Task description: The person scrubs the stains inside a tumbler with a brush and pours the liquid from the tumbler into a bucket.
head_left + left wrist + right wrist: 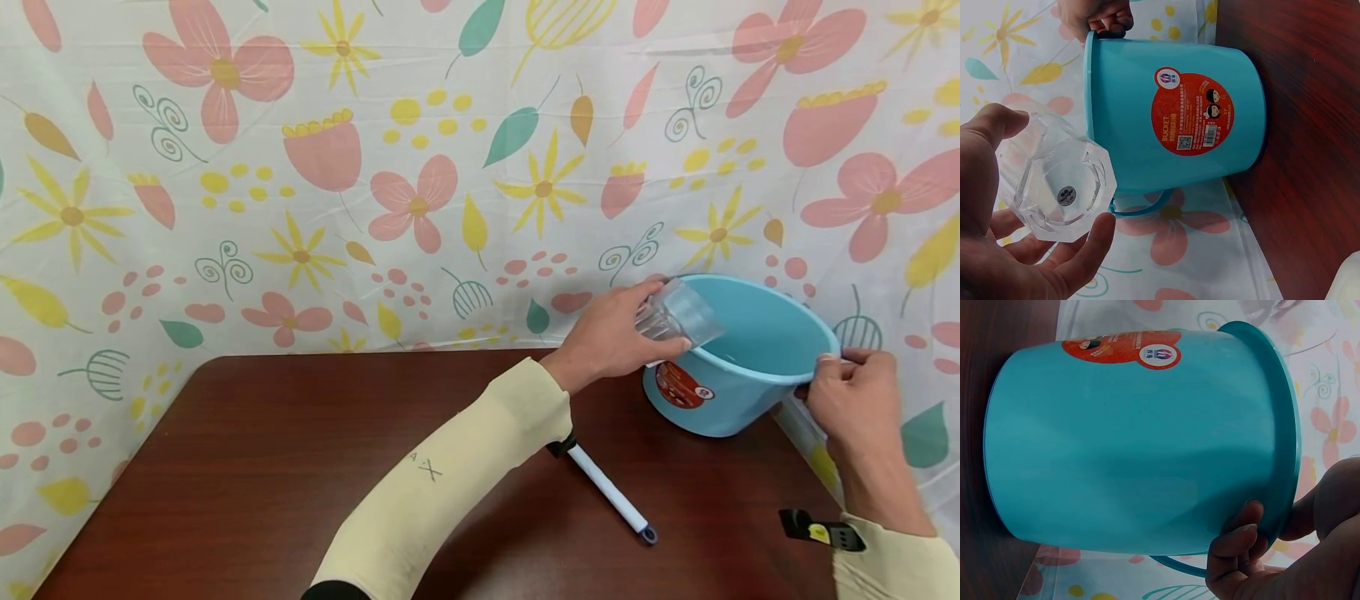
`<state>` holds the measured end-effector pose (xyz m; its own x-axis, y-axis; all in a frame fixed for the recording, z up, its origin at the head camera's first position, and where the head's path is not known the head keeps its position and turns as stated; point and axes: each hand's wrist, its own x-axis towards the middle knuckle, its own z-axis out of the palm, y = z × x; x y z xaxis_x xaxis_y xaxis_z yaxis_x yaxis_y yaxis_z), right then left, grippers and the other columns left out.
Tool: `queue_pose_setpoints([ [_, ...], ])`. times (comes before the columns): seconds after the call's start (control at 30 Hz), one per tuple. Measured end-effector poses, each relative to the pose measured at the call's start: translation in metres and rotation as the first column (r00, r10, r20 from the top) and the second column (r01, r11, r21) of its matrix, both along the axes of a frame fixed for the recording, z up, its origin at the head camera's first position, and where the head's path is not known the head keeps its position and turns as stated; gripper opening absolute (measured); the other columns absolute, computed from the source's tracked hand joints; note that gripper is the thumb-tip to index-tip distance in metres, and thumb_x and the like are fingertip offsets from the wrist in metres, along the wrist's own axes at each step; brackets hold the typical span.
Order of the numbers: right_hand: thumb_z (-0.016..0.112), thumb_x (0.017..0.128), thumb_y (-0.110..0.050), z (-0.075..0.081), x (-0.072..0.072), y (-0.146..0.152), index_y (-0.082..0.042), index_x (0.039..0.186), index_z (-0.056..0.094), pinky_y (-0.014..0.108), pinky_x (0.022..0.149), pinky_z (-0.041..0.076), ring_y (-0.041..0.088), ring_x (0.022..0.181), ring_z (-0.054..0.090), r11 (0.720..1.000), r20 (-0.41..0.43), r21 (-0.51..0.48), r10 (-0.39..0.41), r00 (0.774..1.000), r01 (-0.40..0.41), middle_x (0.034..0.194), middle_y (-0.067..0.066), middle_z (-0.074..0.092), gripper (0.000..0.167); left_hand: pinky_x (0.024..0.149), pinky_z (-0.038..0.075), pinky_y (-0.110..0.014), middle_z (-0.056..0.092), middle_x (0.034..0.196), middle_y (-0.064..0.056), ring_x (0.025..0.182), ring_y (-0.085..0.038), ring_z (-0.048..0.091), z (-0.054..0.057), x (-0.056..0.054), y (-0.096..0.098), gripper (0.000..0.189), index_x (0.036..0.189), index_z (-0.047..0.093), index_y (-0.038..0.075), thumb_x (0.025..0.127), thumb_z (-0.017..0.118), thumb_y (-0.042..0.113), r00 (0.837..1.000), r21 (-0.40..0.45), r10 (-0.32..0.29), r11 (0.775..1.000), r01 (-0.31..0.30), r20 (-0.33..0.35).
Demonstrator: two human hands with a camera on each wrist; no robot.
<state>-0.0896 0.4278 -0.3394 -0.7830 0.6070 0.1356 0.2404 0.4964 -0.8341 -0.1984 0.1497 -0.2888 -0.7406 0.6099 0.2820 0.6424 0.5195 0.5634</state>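
Note:
A clear faceted plastic cup (692, 314) is gripped by my left hand (611, 337), tipped sideways at the bucket's left rim. In the left wrist view the cup's (1063, 187) octagonal base with a small dark sticker faces the camera, thumb and fingers on its sides. The light-blue bucket (716, 398) stands upright at the table's right back, a red round label on its front. My right hand (862, 400) pinches the bucket's rim on the right; in the right wrist view its curled fingers (1235, 540) press the outer wall. What the bucket contains cannot be made out.
A white rod (611, 492) with a dark end loop lies on the brown table (262, 467), partly behind the left forearm. A floral cloth (420, 167) hangs behind the table and down its right side. The bucket's thin blue handle (1144, 209) hangs at its far side.

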Motion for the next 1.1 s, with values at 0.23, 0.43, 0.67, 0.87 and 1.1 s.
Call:
queue_pose_setpoints([
  [0.23, 0.033, 0.11, -0.019, 0.003, 0.0, -0.003, 0.011, 0.133, 0.031, 0.012, 0.054, 0.048, -0.001, 0.062, 0.06, 1.0, -0.01, 0.01, -0.006, 1.0, 0.007, 0.097, 0.021, 0.06, 0.038, 0.089, 0.047, -0.015, 0.06, 0.135, 0.01, 0.111, -0.003, 0.055, 0.0, 0.0, 0.001, 0.082, 0.155, 0.041, 0.026, 0.09, 0.084, 0.05, 0.999, 0.101, -0.032, 0.995, 0.029, 0.032],
  [0.43, 0.032, 0.111, -0.02, 0.003, 0.0, -0.006, 0.011, 0.133, 0.029, 0.013, 0.054, 0.049, -0.003, 0.063, 0.059, 1.0, -0.02, 0.013, -0.01, 1.0, 0.01, 0.098, 0.023, 0.057, 0.038, 0.085, 0.048, -0.016, 0.061, 0.13, 0.009, 0.107, -0.005, 0.056, 0.003, -0.003, 0.006, 0.077, 0.151, 0.044, 0.028, 0.089, 0.084, 0.048, 0.999, 0.082, -0.046, 0.996, 0.045, 0.001],
  [0.67, 0.031, 0.111, -0.019, 0.003, 0.002, -0.006, 0.012, 0.149, 0.021, 0.009, 0.053, 0.045, -0.004, 0.064, 0.056, 1.0, -0.006, 0.007, -0.012, 1.0, 0.012, 0.118, 0.033, 0.054, 0.05, 0.084, 0.049, -0.016, 0.06, 0.129, 0.01, 0.106, -0.005, 0.055, 0.007, -0.004, 0.01, 0.077, 0.153, 0.045, 0.031, 0.089, 0.084, 0.048, 1.0, 0.035, -0.02, 0.999, 0.02, -0.005],
  [0.87, 0.03, 0.111, -0.019, 0.003, 0.001, -0.006, 0.012, 0.152, 0.018, 0.01, 0.053, 0.046, -0.005, 0.064, 0.056, 1.0, -0.004, 0.0, -0.014, 1.0, 0.014, 0.122, 0.035, 0.052, 0.053, 0.082, 0.049, -0.016, 0.06, 0.126, 0.009, 0.105, -0.005, 0.054, 0.01, -0.005, 0.012, 0.076, 0.152, 0.046, 0.033, 0.089, 0.084, 0.05, 1.0, 0.019, -0.01, 1.0, 0.01, -0.006],
  [1.1, 0.029, 0.111, -0.019, 0.004, 0.002, -0.006, 0.012, 0.153, 0.016, 0.011, 0.053, 0.046, -0.005, 0.065, 0.055, 1.0, 0.002, -0.004, -0.014, 1.0, 0.014, 0.124, 0.036, 0.052, 0.055, 0.081, 0.049, -0.017, 0.06, 0.126, 0.01, 0.105, -0.005, 0.053, 0.013, -0.005, 0.015, 0.076, 0.153, 0.047, 0.035, 0.089, 0.084, 0.052, 1.0, -0.001, 0.006, 1.0, -0.006, 0.013],
])
